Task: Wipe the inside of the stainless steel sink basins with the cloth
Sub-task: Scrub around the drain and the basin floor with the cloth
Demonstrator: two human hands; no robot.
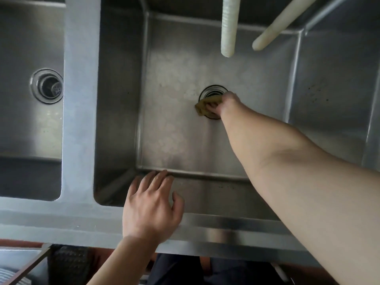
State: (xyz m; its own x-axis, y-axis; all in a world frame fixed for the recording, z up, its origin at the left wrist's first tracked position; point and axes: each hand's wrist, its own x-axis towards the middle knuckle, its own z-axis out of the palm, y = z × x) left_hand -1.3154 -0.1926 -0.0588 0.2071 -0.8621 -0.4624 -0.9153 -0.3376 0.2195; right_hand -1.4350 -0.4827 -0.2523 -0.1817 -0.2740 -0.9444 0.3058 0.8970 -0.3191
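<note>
Yellowish cloth seemingly under right hand, over drain

The middle sink basin is brushed stainless steel, dull and blotched with pale water marks around its drain. Over that drain, a soft mustard cloth. Above it, two matt white plastic hoses, one ribbed.

Two pale hoses hanging overhead, reddish floor below, dim light, soft steel reflections
</note>
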